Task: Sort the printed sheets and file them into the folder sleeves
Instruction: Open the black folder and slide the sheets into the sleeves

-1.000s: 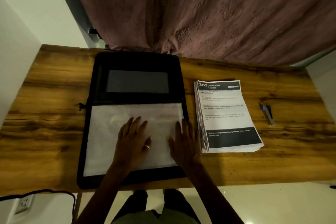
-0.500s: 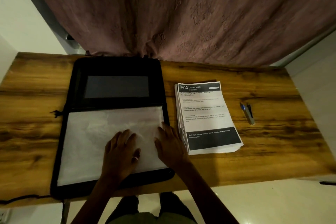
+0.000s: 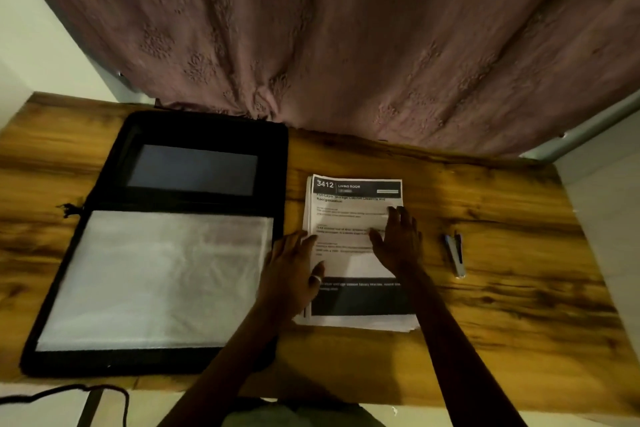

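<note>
Paper lies under both hands: the left hand [image 3: 294, 270] rests open on the left edge of the stack of printed sheets [image 3: 360, 302], and the right hand [image 3: 398, 243] is spread flat on the top page. Neither hand grips. Sliding one page may drag several askew. I count one stack, one open folder [image 3: 207, 128] just to its left, one sleeve [image 3: 156, 270] showing, and one small blue-tipped tool [image 3: 455, 253] to the right.
</note>
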The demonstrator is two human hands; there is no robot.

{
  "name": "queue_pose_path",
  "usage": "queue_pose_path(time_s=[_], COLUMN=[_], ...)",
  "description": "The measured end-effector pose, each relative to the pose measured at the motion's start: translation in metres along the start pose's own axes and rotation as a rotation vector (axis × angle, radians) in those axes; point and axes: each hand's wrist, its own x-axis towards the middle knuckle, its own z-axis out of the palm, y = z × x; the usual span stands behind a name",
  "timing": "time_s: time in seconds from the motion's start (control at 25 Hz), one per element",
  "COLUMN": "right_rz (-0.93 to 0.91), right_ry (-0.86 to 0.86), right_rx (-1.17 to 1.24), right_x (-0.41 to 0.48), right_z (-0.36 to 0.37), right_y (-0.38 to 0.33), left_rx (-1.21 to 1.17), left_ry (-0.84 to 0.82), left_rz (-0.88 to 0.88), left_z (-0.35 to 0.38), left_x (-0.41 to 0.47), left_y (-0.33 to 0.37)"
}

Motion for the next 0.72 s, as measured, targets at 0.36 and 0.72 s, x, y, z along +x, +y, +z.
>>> queue_pose_path(time_s=[0.36,0.72], right_rz=[-0.309,-0.564], right_ry=[0.02,-0.192], right_rx=[-0.075,-0.069], right_x=[0.013,0.083], right_z=[0.018,-0.001], right_y=[-0.016,-0.057], left_rx=[0.014,-0.118], left_ry=[0.024,0.152], left_rz=[-0.26,-0.216], left_z=[0.017,0.026], left_x=[0.094,0.084], left_y=[-0.001,-0.001])
